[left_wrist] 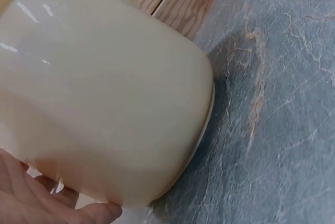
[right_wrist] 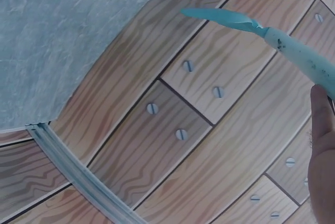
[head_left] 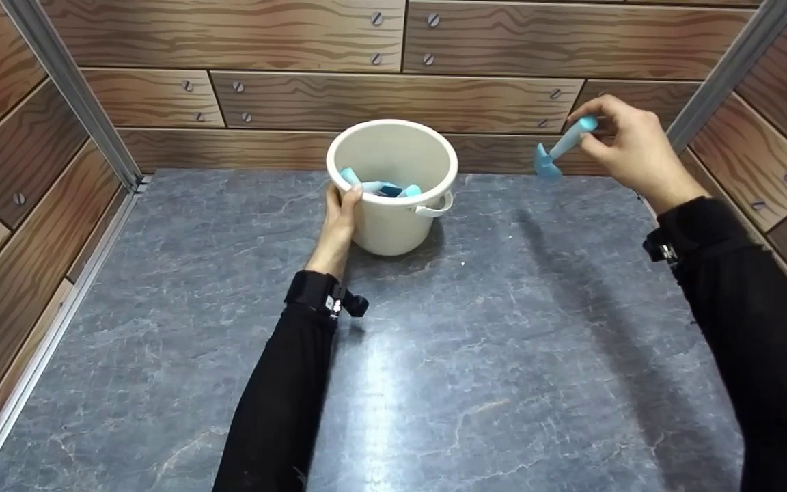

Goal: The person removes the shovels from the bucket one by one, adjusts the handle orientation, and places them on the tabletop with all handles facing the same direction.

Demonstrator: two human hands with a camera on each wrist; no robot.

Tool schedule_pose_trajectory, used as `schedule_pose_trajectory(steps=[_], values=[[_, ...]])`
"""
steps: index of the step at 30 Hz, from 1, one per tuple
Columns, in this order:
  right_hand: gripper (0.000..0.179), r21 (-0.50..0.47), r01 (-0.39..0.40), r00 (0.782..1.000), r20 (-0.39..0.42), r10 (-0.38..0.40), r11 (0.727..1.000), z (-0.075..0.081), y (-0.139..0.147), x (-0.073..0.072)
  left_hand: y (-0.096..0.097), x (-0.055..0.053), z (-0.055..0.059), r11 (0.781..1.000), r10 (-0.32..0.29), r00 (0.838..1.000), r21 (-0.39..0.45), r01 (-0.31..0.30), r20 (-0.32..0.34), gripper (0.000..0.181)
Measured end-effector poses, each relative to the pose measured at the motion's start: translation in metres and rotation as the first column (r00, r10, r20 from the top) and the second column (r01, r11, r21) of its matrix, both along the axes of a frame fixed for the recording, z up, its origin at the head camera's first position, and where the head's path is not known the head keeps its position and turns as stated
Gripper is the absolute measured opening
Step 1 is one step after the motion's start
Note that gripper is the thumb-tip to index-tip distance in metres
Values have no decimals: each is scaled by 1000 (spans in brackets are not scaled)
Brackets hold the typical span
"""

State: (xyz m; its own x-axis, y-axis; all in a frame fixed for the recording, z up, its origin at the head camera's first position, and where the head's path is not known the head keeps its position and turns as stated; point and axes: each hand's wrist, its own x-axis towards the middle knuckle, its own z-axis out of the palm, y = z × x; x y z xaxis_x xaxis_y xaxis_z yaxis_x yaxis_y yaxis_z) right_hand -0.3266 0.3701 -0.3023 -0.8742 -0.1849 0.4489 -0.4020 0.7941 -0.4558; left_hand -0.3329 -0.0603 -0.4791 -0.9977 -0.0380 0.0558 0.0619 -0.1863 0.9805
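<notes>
A cream plastic bucket (head_left: 393, 229) stands upright on the grey marbled surface, towards the wooden wall. My left hand (head_left: 339, 212) holds its left side, thumb up by the rim; in the left wrist view, the fingertips (left_wrist: 107, 211) lie against the outer wall. Several blue-handled tools (head_left: 383, 187) lie inside the bucket, their lower parts hidden by its front. Off to the right, my right hand (head_left: 629, 147) pinches a small blue garden trowel (head_left: 571, 140) by its pale handle, raised above the surface. Its teal blade (right_wrist: 225, 17) points down and left in the head view.
Wood-patterned panels (head_left: 393, 99) enclose the back and both sides. Grey metal posts (head_left: 72, 85) run along the back corners. The bucket's white handle (head_left: 434, 206) hangs at its right front. A marbled grey surface (head_left: 503, 383) spreads beneath both arms.
</notes>
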Motion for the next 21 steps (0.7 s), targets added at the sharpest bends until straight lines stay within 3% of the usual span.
schedule_pose_trajectory(steps=[13,21], values=[[31,-21,36,992,123,-33,999,-29,22,-4,0,0,-1,1000,-16,1000,7,16,-1,106],[27,-53,42,996,76,-38,998,-48,35,-11,-1,2,-1,1000,-17,1000,2,17,3,108]])
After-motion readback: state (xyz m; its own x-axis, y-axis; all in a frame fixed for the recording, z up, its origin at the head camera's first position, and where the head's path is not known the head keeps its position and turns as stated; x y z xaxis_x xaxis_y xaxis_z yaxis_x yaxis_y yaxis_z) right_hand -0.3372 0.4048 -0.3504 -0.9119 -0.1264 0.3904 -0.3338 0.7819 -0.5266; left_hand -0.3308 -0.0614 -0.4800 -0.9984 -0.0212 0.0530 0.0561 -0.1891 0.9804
